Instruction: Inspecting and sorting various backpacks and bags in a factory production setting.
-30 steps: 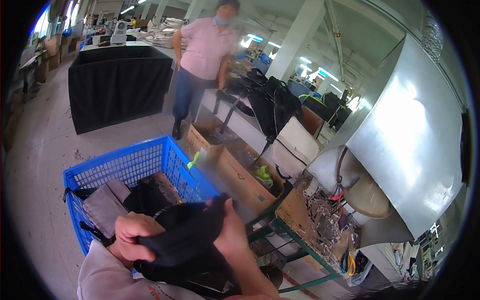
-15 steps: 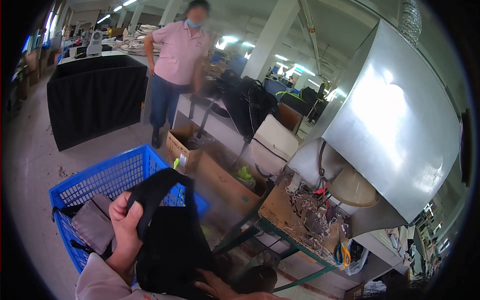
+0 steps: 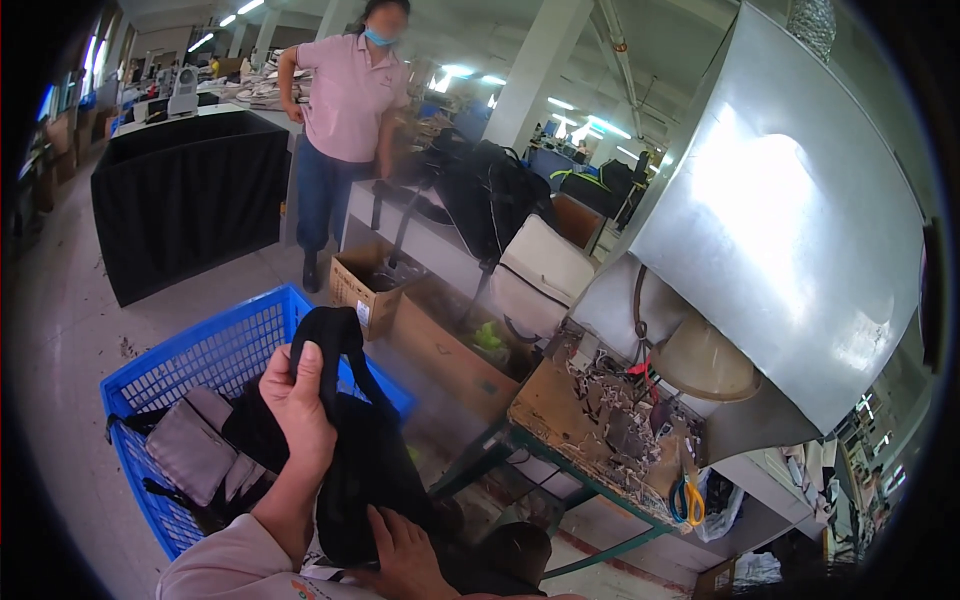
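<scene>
My left hand is closed on the black strap of a soft black fabric item, perhaps a bag, and holds it up over the basket's near right edge. The item's dark body hangs down toward my lap; its full shape is hidden. Low in the picture my right hand lies against that fabric, fingers stretched out and apart. To the left stands a blue plastic basket. Inside it are a grey pouch-like piece and some black fabric, close to my left forearm.
A green-framed bench on the right carries scraps and yellow-handled scissors, below a metal hood. Cardboard boxes sit ahead. Behind them, a person in a pink shirt stands by a table with black bags. A black bin stands far left.
My left hand has moved right and slightly up with the strap, uncovering more of the basket's contents. The right hand now shows more, with fingers spread on the fabric.
</scene>
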Demonstrator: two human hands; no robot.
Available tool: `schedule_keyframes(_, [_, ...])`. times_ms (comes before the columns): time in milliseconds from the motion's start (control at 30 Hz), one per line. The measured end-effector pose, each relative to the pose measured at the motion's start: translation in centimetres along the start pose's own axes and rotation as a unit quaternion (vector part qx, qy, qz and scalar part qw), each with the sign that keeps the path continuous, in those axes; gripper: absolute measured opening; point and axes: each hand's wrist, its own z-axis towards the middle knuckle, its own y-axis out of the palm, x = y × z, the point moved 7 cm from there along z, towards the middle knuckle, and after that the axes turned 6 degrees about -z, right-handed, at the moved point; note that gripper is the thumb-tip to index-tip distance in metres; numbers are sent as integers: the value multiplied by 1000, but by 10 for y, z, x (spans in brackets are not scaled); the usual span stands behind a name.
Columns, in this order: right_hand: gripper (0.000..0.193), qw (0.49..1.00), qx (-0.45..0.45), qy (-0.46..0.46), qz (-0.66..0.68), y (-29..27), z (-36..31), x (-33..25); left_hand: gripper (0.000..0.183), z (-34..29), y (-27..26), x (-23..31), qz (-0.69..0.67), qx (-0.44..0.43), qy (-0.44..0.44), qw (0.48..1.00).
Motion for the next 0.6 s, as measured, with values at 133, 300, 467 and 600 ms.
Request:
schedule_keyframes(133, [75,988,-79,125,47,33,-1,31,18,-12,12,-4,13,4,8,1000])
schedule_keyframes(300, [71,996,67,54,-3,-1,5,15,17,-10,20,-4,10,4,72,997])
schedule_keyframes(467, [64,985,144,-24,-94,-1,-15,3,16,-10,17,-3,19,24,87,996])
schedule_keyframes(600, [63,976,203,39,-65,-8,-15,5,16,-15,25,-1,-22,59,81,995])
